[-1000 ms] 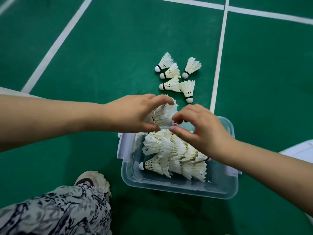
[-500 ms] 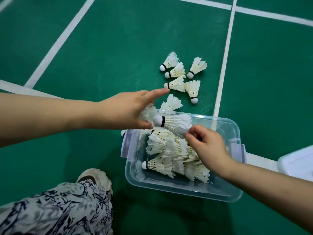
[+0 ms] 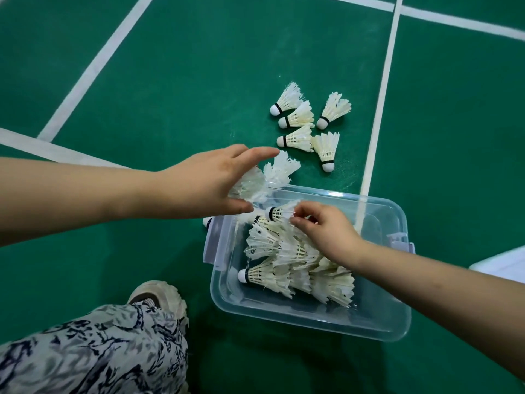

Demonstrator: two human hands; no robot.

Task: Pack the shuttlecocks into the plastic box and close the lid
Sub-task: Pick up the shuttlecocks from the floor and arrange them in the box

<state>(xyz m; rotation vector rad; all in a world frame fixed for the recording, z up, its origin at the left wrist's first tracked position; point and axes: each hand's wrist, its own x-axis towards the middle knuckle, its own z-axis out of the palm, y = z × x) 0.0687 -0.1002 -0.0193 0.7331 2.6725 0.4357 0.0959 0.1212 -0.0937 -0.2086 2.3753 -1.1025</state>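
Observation:
A clear plastic box point(image 3: 312, 322) sits open on the green floor, with several white feather shuttlecocks point(image 3: 287, 268) lying in rows inside. My right hand point(image 3: 326, 231) is over the box and pinches one shuttlecock point(image 3: 279, 213) by its feathers, cork pointing left, just above the pile. My left hand point(image 3: 210, 186) hovers at the box's far-left corner; thumb and outstretched fingers hold a bunch of shuttlecocks point(image 3: 252, 183), partly hidden under the palm. Another shuttlecock point(image 3: 281, 169) lies just beyond the fingertips. Several loose shuttlecocks point(image 3: 301, 120) lie on the floor beyond the box.
A white lid-like piece point(image 3: 502, 265) shows at the right edge. My shoe point(image 3: 159, 294) and patterned trouser leg point(image 3: 99, 351) are left of the box. White court lines point(image 3: 377, 109) cross the green floor.
My right hand took one shuttlecock from the bunch in my left hand and lowered it toward the pile in the box. My left hand's fingers stretched out.

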